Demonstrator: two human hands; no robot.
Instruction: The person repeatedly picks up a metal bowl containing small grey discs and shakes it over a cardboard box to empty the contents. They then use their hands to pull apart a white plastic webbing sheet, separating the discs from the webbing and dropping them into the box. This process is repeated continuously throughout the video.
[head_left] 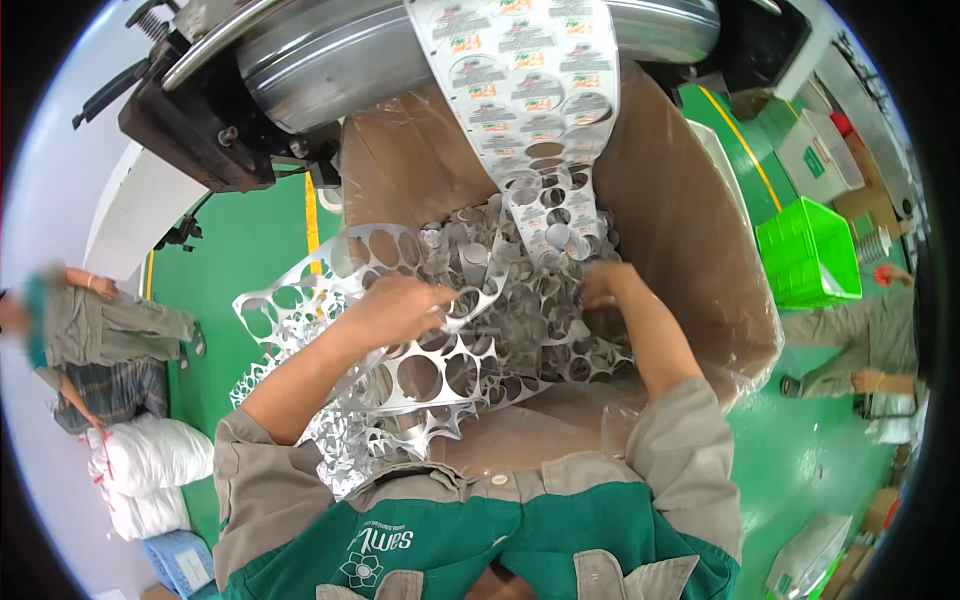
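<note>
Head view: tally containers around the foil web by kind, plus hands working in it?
Hands in the punched foil scrap: 2, left hand and right hand
Lined cardboard bin: 1
Green crate: 1
Blue crate: 1
White sacks: 2
Total: 7

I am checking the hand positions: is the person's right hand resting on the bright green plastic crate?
No, the right hand is down in the silvery punched foil scrap inside the big brown cardboard box, while the crate stands apart on the floor.
</note>
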